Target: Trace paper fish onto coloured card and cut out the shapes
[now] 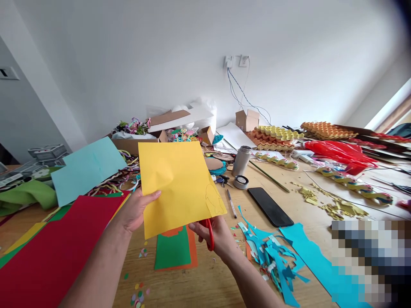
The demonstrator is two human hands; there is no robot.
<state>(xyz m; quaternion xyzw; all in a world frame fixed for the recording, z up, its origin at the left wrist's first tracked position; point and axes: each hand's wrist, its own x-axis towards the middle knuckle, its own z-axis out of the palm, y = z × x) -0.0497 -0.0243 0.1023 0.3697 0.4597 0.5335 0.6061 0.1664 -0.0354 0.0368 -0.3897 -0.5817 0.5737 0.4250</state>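
Observation:
A yellow sheet of paper [175, 179] is held up above the table, its left edge pinched in my left hand [138, 209], thumb on the near face. A drawn outline [214, 200] shows in its lower right corner. My right hand [215, 235] grips red-handled scissors [210, 235] just under that corner; the blades are hidden behind the paper. Below the sheet, a green piece of paper [175, 250] lies on an orange one [193, 248].
Blue paper scraps [276, 256] and a black phone [269, 206] lie to the right, with a pen [231, 203] and a metal bottle [241, 161] beyond. Red paper [67, 239] covers the left side. Egg trays [276, 134] and cardboard boxes [247, 119] stand at the back.

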